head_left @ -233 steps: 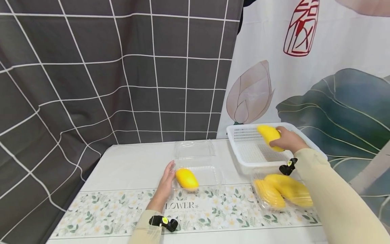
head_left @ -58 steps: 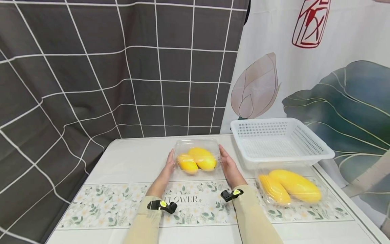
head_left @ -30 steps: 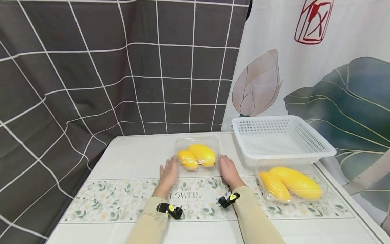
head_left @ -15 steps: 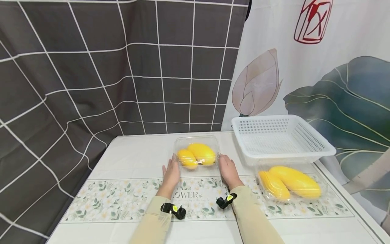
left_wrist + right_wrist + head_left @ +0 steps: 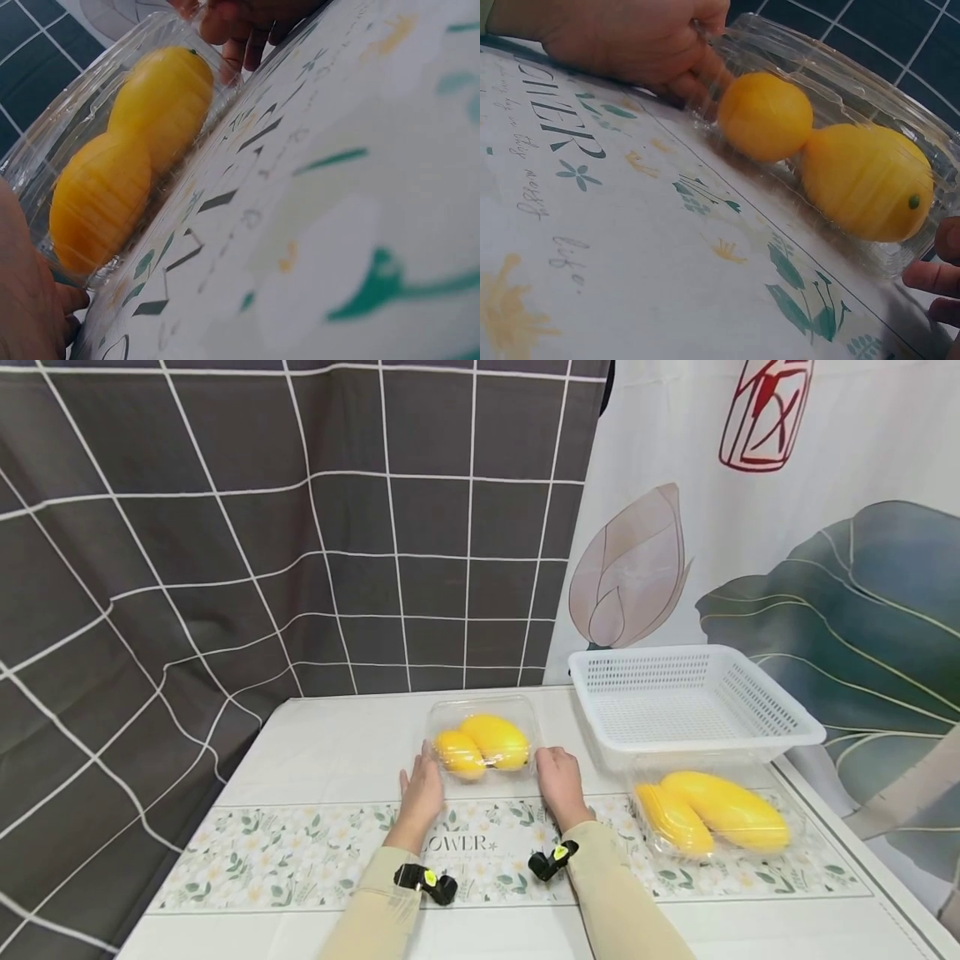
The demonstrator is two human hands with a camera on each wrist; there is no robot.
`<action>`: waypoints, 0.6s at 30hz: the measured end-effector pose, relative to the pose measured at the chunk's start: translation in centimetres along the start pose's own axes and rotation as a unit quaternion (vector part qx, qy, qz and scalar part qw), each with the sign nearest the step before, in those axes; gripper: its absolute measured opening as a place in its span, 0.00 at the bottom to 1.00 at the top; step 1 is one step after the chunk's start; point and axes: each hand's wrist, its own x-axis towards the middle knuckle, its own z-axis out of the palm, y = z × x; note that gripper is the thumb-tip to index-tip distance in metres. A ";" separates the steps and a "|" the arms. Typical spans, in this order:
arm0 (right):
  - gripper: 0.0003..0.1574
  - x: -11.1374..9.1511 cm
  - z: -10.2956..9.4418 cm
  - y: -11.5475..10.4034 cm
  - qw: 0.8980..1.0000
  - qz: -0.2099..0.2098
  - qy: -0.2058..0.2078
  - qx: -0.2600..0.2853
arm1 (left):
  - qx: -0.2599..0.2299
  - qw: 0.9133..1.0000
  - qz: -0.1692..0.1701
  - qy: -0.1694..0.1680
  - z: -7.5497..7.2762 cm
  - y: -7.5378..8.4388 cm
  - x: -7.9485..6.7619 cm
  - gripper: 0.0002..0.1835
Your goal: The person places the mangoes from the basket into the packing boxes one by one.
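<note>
A clear plastic clamshell box (image 5: 442,714) stands with its lid down in the middle of the table. Two yellow mangoes lie in it side by side, a smaller mango (image 5: 459,754) at left and a larger mango (image 5: 498,742) at right. My left hand (image 5: 422,795) is at the box's left front corner; in the right wrist view its thumb and fingers pinch the rim. At the right front corner my right hand (image 5: 561,783) has curled fingers. In the left wrist view, the right hand's fingertips (image 5: 234,56) meet the box's edge.
A white perforated basket (image 5: 686,747) stands at the back right with nothing in it. In front of it sits a second closed clamshell box (image 5: 795,835) with mangoes (image 5: 727,810). A dark gridded curtain (image 5: 337,568) hangs behind the table (image 5: 330,752).
Earlier my right hand held a mango over the basket and the box was open with one mango. Now it is closed over two. Both hands have slid to its front corners.
</note>
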 end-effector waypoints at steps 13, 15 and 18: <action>0.23 0.2 0.6 -0.1 0.997 0.030 0.010 0.066 | -0.007 1.000 -0.015 0.009 0.3 0.2 0.0 0.31; 0.23 0.1 0.5 0.1 0.998 0.033 0.023 0.052 | -0.001 1.000 -0.013 0.004 0.4 0.1 0.1 0.32; 0.22 0.1 0.4 0.2 0.998 0.035 0.044 0.029 | 0.001 1.000 -0.002 -0.013 0.3 -0.1 0.6 0.31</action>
